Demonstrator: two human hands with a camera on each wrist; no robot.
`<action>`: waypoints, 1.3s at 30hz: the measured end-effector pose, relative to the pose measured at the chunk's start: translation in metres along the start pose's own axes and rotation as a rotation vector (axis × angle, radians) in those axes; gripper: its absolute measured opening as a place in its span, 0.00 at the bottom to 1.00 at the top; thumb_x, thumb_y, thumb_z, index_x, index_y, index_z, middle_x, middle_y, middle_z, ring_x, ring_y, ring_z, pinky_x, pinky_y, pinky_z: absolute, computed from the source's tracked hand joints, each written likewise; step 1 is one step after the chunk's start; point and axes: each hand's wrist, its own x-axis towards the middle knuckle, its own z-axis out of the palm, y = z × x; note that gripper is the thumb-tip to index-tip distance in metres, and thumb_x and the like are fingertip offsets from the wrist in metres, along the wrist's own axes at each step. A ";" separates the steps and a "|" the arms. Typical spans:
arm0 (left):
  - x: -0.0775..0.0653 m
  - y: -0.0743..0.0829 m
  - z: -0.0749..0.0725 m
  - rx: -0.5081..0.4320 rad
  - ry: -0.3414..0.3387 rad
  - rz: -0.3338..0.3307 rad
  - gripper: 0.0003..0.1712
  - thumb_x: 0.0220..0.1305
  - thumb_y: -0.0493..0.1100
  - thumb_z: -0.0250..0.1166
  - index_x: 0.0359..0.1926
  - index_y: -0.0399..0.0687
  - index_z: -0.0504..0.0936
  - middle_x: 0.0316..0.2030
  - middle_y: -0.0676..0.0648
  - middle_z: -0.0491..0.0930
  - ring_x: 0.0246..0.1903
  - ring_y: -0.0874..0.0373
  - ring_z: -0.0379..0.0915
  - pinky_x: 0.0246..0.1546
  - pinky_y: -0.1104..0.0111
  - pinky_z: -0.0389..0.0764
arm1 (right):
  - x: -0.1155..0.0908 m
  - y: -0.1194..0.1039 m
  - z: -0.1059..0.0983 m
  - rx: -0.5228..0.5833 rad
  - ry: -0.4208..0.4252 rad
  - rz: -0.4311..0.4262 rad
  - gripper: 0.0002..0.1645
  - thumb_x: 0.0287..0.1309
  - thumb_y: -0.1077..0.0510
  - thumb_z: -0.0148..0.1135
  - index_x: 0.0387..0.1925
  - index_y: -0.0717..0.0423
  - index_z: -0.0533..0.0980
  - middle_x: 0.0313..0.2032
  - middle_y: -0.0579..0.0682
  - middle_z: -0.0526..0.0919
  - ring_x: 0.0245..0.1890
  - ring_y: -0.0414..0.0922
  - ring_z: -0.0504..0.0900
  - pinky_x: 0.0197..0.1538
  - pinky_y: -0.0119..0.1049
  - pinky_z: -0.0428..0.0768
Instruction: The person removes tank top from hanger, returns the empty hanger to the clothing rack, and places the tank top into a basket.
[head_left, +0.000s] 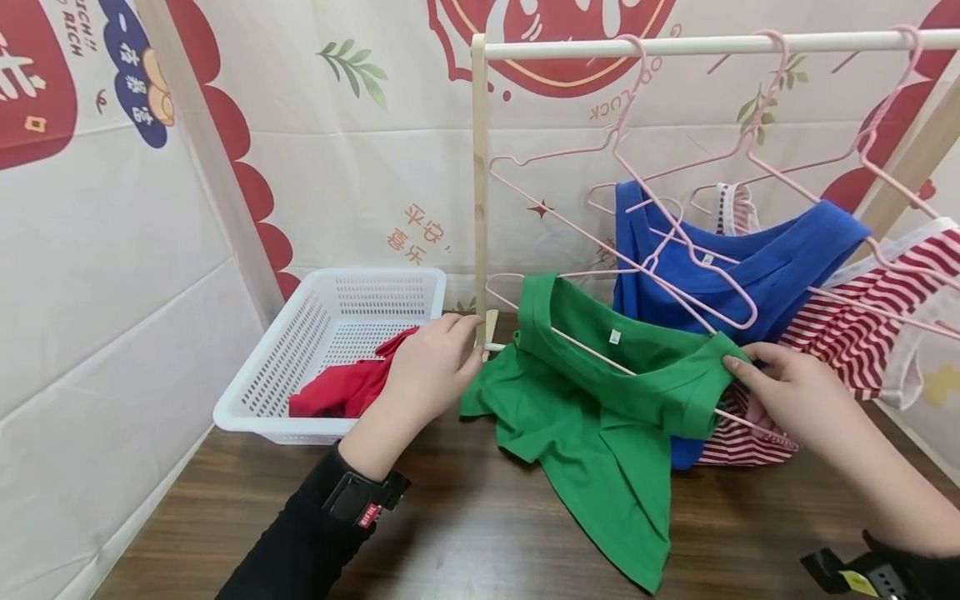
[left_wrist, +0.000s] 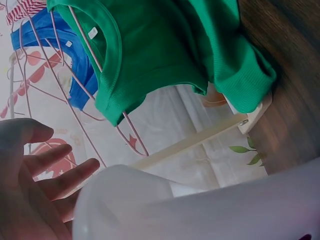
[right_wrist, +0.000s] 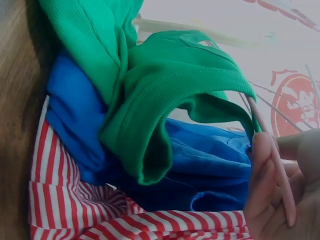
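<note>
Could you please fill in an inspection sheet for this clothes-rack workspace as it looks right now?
Surface: dark brown wood-grain table.
Job's things: green top on a pink hanger, its hook below the white rail; blue top and red-and-white striped top hang behind it; red garment in the white basket.
Clutter: nothing seen.
Hands: right hand pinches the green top's shoulder strap; left hand has fingers extended near the rack's wooden post, contact unclear.
Cables: nothing seen.
Surroundings: pale printed cloth behind and to the left.
</note>
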 end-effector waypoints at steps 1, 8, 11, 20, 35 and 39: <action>0.000 -0.001 0.001 -0.002 0.004 0.000 0.20 0.64 0.45 0.62 0.56 0.46 0.80 0.48 0.45 0.81 0.46 0.49 0.79 0.42 0.58 0.81 | 0.000 0.001 0.000 0.013 -0.004 0.006 0.23 0.74 0.46 0.46 0.47 0.64 0.73 0.15 0.49 0.75 0.13 0.44 0.72 0.17 0.37 0.69; 0.000 -0.004 0.004 -0.004 0.005 -0.009 0.21 0.64 0.46 0.62 0.57 0.46 0.80 0.50 0.45 0.80 0.49 0.50 0.77 0.46 0.58 0.79 | -0.005 0.012 -0.001 0.123 -0.046 0.046 0.22 0.73 0.47 0.48 0.45 0.64 0.73 0.13 0.51 0.73 0.11 0.45 0.72 0.14 0.38 0.71; -0.001 -0.006 0.006 -0.003 0.010 -0.015 0.21 0.64 0.45 0.62 0.57 0.46 0.79 0.50 0.45 0.79 0.49 0.50 0.77 0.47 0.58 0.79 | -0.008 0.017 -0.001 0.245 -0.096 0.058 0.16 0.73 0.49 0.50 0.41 0.58 0.75 0.12 0.51 0.72 0.09 0.45 0.72 0.13 0.39 0.71; 0.002 -0.008 0.006 -0.046 -0.057 -0.017 0.27 0.65 0.50 0.62 0.63 0.46 0.74 0.60 0.43 0.73 0.58 0.47 0.69 0.58 0.55 0.71 | -0.009 0.021 0.006 0.420 -0.244 0.016 0.12 0.74 0.54 0.49 0.34 0.53 0.75 0.10 0.50 0.70 0.07 0.47 0.73 0.10 0.41 0.70; -0.001 -0.012 0.002 0.023 -0.168 -0.145 0.24 0.65 0.58 0.62 0.55 0.50 0.81 0.39 0.46 0.76 0.41 0.52 0.70 0.39 0.60 0.76 | -0.006 0.000 0.015 0.405 -0.302 -0.049 0.13 0.73 0.54 0.51 0.46 0.59 0.76 0.11 0.51 0.70 0.07 0.50 0.73 0.12 0.42 0.72; -0.001 -0.011 0.000 0.048 -0.200 -0.163 0.22 0.65 0.60 0.61 0.50 0.51 0.83 0.34 0.48 0.75 0.37 0.55 0.69 0.31 0.64 0.76 | -0.002 -0.008 0.017 0.362 -0.288 -0.082 0.13 0.72 0.54 0.52 0.45 0.59 0.76 0.12 0.50 0.70 0.08 0.48 0.72 0.12 0.40 0.71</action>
